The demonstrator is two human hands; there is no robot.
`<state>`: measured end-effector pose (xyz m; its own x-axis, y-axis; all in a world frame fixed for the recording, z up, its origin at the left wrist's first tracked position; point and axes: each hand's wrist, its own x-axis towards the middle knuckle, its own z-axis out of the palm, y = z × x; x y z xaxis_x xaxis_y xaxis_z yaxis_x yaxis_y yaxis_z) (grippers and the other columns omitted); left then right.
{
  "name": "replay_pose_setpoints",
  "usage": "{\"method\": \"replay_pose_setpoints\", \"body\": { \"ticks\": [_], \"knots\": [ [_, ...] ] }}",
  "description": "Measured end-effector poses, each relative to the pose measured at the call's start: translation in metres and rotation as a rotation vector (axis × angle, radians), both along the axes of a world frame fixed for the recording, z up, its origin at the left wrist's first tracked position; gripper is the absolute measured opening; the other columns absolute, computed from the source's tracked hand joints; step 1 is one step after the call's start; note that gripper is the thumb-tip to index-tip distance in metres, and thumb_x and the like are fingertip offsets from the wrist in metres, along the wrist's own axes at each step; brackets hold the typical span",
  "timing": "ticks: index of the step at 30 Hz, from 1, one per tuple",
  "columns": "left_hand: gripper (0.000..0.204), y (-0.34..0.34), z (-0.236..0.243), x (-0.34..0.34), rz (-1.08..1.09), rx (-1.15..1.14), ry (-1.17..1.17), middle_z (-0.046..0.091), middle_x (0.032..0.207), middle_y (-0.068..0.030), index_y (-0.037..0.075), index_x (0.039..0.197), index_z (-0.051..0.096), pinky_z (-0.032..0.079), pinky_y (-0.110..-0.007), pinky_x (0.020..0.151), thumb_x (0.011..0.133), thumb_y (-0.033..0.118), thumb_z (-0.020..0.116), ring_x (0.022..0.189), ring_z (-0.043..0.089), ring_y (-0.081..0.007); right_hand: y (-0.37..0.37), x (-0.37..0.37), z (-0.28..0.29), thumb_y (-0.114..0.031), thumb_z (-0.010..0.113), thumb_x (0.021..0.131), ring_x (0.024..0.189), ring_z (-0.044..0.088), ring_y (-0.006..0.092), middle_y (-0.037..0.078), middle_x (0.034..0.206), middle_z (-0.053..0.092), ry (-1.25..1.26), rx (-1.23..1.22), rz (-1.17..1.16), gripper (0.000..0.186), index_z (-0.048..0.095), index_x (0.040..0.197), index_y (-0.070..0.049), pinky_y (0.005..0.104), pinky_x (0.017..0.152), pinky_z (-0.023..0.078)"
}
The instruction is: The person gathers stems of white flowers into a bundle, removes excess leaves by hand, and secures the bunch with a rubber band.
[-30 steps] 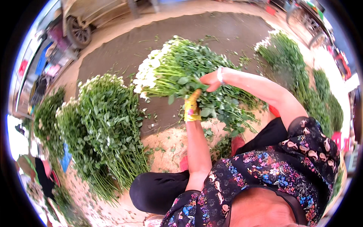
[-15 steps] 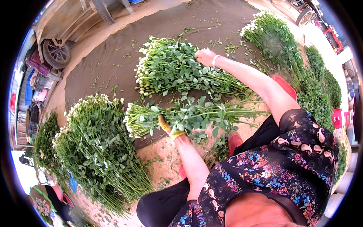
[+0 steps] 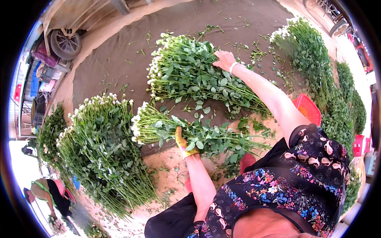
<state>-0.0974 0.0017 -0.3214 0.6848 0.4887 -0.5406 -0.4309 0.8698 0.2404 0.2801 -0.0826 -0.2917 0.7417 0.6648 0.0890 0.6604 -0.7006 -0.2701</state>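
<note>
My left hand [image 3: 185, 146], in a yellow glove, is closed around a bunch of white roses [image 3: 158, 126]. The blooms point left and the bare lower stems reach right toward my knee. Beyond it lies a larger pile of white roses [image 3: 190, 69] on a dark ground sheet [image 3: 115, 59]. My right hand [image 3: 225, 60], bare with a white band at the wrist, is at the far edge of that pile. Its fingers are curled against the leaves; what they grip, if anything, is hidden.
A big heap of white roses [image 3: 105, 146] stands at my left, another [image 3: 305, 47] at the far right. A red plastic basket [image 3: 313, 111] sits beside my right arm. Cut leaves litter the sheet. A wheeled cart [image 3: 65, 43] is at the far left; another person [image 3: 49, 194] bends at the lower left.
The view has shifted slightly. The held bunch now tilts, its stem ends lower at the right. My right hand remains at the far pile's edge, its fingers slightly changed in pose.
</note>
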Motion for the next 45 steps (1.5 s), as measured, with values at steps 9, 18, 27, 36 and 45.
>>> {"method": "replay_pose_setpoints", "body": {
  "ticks": [9,18,27,36,45],
  "knots": [
    [0.03,-0.011,0.008,0.025,0.011,0.03,-0.032,0.067,0.09,-0.0089,0.01,0.104,0.061,0.054,-0.044,0.075,0.08,0.028,0.066,0.081,0.064,-0.0263,-0.025,-0.014,0.106,-0.03,0.074,0.072,0.066,0.053,0.0149,0.005,0.07,0.057,0.239,0.368,0.103,0.036,0.065,0.096,-0.005,0.0297,0.063,0.044],
    [0.029,-0.006,0.006,0.028,0.033,0.132,-0.061,0.066,0.09,-0.0097,0.008,0.102,0.061,0.054,-0.042,0.074,0.08,0.026,0.066,0.079,0.064,-0.0251,-0.045,-0.037,0.178,-0.021,0.07,0.078,0.059,0.049,0.0075,0.001,0.077,0.063,0.278,0.417,0.247,0.026,0.067,0.097,-0.004,0.0256,0.057,0.042],
    [0.032,-0.005,0.022,0.028,0.006,0.138,-0.112,0.067,0.088,-0.0102,0.006,0.1,0.063,0.055,-0.041,0.071,0.079,0.03,0.068,0.077,0.065,-0.0239,-0.034,-0.041,0.206,-0.017,0.057,0.086,0.049,0.053,0.0141,0.012,0.065,0.062,0.073,0.29,0.152,0.023,0.065,0.105,-0.006,0.0296,0.053,0.047],
    [0.032,-0.003,0.045,0.032,0.041,0.198,-0.176,0.067,0.088,-0.0087,0.006,0.102,0.062,0.055,-0.039,0.072,0.08,0.028,0.068,0.077,0.064,-0.0229,-0.027,-0.068,0.24,-0.011,0.052,0.084,0.087,0.065,0.0295,0.01,0.097,0.067,-0.284,-0.247,0.106,0.033,0.06,0.115,-0.022,0.0414,0.077,0.053],
    [0.038,0.002,0.048,0.032,0.023,0.17,-0.235,0.066,0.089,-0.0104,0.003,0.105,0.06,0.056,-0.038,0.072,0.076,0.027,0.068,0.077,0.064,-0.0229,-0.05,-0.072,0.283,-0.026,0.057,0.088,0.056,0.049,0.0116,0.012,0.128,0.054,-0.118,0.258,0.106,0.056,0.038,0.138,-0.009,0.0281,0.054,0.047]
  ]
}}
